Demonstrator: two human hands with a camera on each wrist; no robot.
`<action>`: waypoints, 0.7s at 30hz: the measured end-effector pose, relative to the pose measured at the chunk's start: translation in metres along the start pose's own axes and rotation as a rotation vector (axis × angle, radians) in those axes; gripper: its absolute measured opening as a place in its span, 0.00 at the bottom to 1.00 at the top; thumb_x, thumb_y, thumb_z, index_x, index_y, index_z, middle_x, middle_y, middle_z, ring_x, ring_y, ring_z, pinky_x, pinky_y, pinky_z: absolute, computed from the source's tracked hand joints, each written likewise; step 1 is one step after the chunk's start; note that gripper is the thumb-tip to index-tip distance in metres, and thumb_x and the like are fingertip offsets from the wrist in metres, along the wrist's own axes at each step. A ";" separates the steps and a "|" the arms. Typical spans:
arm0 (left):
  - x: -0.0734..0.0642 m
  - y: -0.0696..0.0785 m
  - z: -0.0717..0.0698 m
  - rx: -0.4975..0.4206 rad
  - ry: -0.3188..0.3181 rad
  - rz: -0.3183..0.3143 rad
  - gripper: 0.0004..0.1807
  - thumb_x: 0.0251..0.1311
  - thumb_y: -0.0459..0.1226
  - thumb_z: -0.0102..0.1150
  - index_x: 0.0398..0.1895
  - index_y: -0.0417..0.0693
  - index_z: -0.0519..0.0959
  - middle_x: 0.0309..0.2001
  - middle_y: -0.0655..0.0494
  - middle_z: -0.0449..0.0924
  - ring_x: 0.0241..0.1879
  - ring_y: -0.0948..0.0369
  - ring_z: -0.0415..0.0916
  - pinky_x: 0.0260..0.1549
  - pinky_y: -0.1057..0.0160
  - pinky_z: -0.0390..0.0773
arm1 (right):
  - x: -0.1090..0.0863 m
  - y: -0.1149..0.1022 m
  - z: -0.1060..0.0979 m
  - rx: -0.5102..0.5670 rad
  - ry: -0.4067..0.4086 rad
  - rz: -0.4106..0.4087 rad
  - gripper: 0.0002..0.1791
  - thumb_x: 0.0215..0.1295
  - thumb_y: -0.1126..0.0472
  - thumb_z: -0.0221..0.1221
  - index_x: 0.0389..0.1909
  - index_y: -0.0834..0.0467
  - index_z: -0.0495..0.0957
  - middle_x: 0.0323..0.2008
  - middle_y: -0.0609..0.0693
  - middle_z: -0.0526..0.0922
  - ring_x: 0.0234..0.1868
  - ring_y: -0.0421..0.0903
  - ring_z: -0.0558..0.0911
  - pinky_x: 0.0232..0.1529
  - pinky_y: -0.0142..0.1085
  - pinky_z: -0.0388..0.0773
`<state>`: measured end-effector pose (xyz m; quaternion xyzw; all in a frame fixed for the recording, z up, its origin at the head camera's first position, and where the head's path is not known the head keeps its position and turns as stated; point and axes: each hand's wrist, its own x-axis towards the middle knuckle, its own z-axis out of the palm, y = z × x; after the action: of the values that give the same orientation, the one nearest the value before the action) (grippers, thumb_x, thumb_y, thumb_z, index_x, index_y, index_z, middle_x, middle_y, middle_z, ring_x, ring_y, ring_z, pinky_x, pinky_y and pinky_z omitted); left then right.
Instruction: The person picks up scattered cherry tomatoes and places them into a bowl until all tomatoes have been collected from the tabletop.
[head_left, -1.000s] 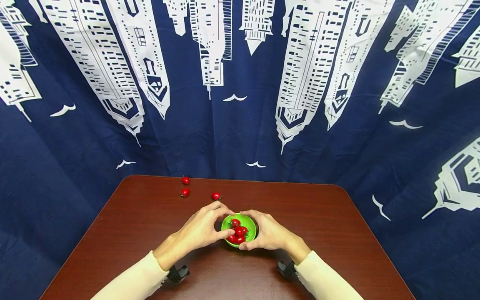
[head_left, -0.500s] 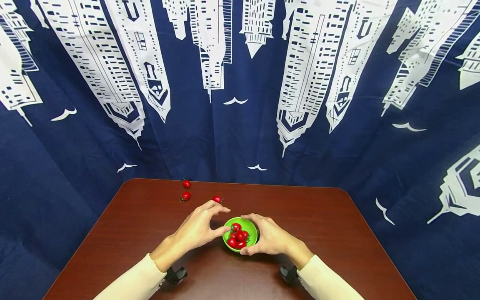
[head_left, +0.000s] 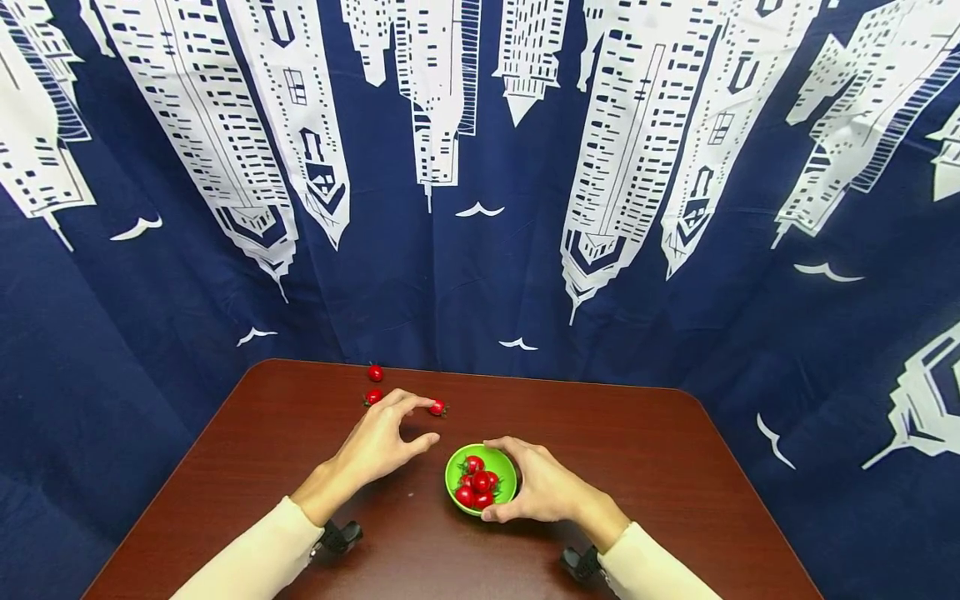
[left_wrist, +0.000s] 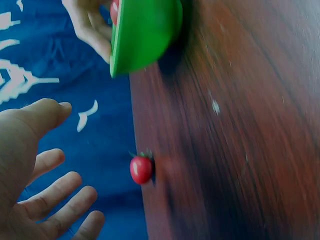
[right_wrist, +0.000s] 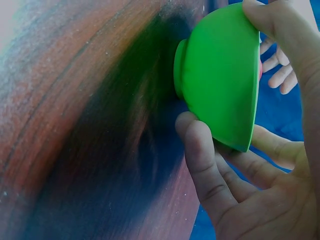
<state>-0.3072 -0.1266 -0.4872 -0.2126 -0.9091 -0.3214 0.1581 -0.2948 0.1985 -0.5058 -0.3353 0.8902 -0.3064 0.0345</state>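
Note:
A green bowl point(head_left: 504, 465) stands on the table with several cherry tomatoes point(head_left: 481, 481) in it. My right hand point(head_left: 546, 486) grips the bowl at its right side; in the right wrist view, the thumb is at the rim and the fingers curve round the outer wall point(right_wrist: 220, 75). To the bowl's left, my left hand point(head_left: 375, 442) is empty, fingers spread and thumb apart. Its index fingertip overlaps a single cherry tomato point(head_left: 438, 408) in the head view. The left wrist view shows a tomato point(left_wrist: 141, 171) beyond the fingers, apart from them.
Two more cherry tomatoes lie at the back left, one point(head_left: 375, 373) near the far edge and another point(head_left: 373, 397) just in front of it. A dark blue cloth point(head_left: 420, 283) with white buildings hangs behind the brown table point(head_left: 630, 433).
My left hand has left the bowl and moved left and away from me, toward the single tomato. The right hand still holds the bowl in place. The head view has shifted slightly.

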 end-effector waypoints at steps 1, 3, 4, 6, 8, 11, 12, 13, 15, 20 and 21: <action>0.001 -0.004 -0.001 0.001 0.011 -0.007 0.29 0.67 0.46 0.87 0.69 0.53 0.90 0.61 0.53 0.91 0.55 0.51 0.90 0.56 0.49 0.93 | 0.000 0.000 0.000 -0.001 0.001 -0.002 0.54 0.56 0.36 0.88 0.78 0.57 0.78 0.63 0.43 0.92 0.60 0.41 0.91 0.68 0.41 0.90; 0.003 -0.012 -0.002 0.006 0.034 -0.019 0.29 0.66 0.45 0.86 0.69 0.52 0.90 0.61 0.50 0.91 0.55 0.49 0.90 0.57 0.46 0.92 | 0.001 0.000 0.000 -0.002 0.002 -0.006 0.54 0.56 0.35 0.88 0.78 0.57 0.79 0.63 0.44 0.92 0.60 0.42 0.91 0.68 0.42 0.90; 0.004 -0.016 -0.003 0.010 0.047 -0.023 0.29 0.66 0.45 0.86 0.69 0.51 0.90 0.62 0.49 0.91 0.56 0.48 0.90 0.57 0.45 0.92 | 0.001 0.000 0.000 -0.001 0.001 -0.007 0.54 0.56 0.35 0.88 0.78 0.57 0.79 0.63 0.44 0.92 0.60 0.42 0.91 0.69 0.42 0.90; 0.006 -0.024 -0.005 0.019 0.074 -0.032 0.30 0.65 0.45 0.86 0.69 0.51 0.90 0.62 0.49 0.91 0.58 0.46 0.90 0.60 0.43 0.91 | 0.002 0.000 -0.001 0.001 -0.001 -0.008 0.54 0.56 0.35 0.88 0.78 0.56 0.79 0.63 0.44 0.92 0.60 0.42 0.91 0.69 0.42 0.90; 0.008 -0.032 -0.005 0.034 0.097 -0.041 0.30 0.65 0.45 0.87 0.69 0.50 0.90 0.62 0.48 0.90 0.60 0.45 0.90 0.62 0.42 0.91 | 0.002 0.000 -0.001 0.003 0.001 -0.009 0.54 0.56 0.35 0.88 0.78 0.56 0.78 0.63 0.43 0.92 0.60 0.41 0.91 0.69 0.42 0.90; 0.010 -0.043 -0.006 0.046 0.113 -0.071 0.32 0.64 0.46 0.87 0.70 0.49 0.90 0.63 0.47 0.90 0.63 0.44 0.89 0.65 0.40 0.90 | 0.001 0.002 -0.001 0.007 0.004 -0.010 0.54 0.56 0.35 0.88 0.78 0.56 0.78 0.63 0.43 0.92 0.60 0.41 0.91 0.69 0.41 0.90; 0.011 -0.046 -0.006 0.048 0.114 -0.084 0.33 0.64 0.46 0.87 0.70 0.49 0.89 0.64 0.46 0.89 0.63 0.44 0.89 0.65 0.39 0.90 | 0.001 0.002 -0.001 0.009 0.004 -0.012 0.54 0.56 0.36 0.88 0.78 0.56 0.78 0.62 0.43 0.92 0.60 0.41 0.91 0.68 0.41 0.90; 0.011 -0.050 -0.007 0.051 0.114 -0.097 0.33 0.64 0.46 0.87 0.71 0.48 0.89 0.64 0.45 0.89 0.62 0.43 0.89 0.65 0.39 0.90 | 0.001 0.003 -0.001 0.010 0.004 -0.012 0.54 0.56 0.36 0.88 0.78 0.56 0.78 0.63 0.44 0.92 0.60 0.41 0.91 0.68 0.41 0.90; 0.012 -0.056 -0.008 0.051 0.110 -0.125 0.33 0.64 0.47 0.87 0.71 0.47 0.89 0.65 0.42 0.88 0.63 0.41 0.89 0.65 0.37 0.90 | 0.001 0.003 0.000 0.010 0.005 -0.015 0.55 0.56 0.36 0.88 0.78 0.57 0.78 0.63 0.44 0.92 0.60 0.42 0.91 0.69 0.41 0.90; 0.013 -0.071 -0.011 0.051 0.094 -0.183 0.34 0.66 0.47 0.86 0.72 0.45 0.88 0.68 0.38 0.87 0.66 0.38 0.87 0.69 0.34 0.88 | 0.003 0.002 0.001 -0.010 0.014 -0.022 0.55 0.55 0.35 0.88 0.78 0.57 0.79 0.64 0.45 0.92 0.60 0.42 0.91 0.69 0.41 0.90; 0.013 -0.074 -0.012 0.049 0.091 -0.193 0.34 0.66 0.47 0.86 0.72 0.45 0.88 0.68 0.38 0.87 0.66 0.37 0.87 0.69 0.34 0.88 | 0.003 0.001 0.002 -0.014 0.014 -0.022 0.55 0.55 0.35 0.88 0.78 0.57 0.79 0.64 0.45 0.92 0.60 0.42 0.91 0.69 0.42 0.90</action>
<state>-0.3531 -0.1822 -0.5112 -0.1055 -0.9249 -0.3220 0.1727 -0.2975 0.1964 -0.5073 -0.3429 0.8888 -0.3031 0.0226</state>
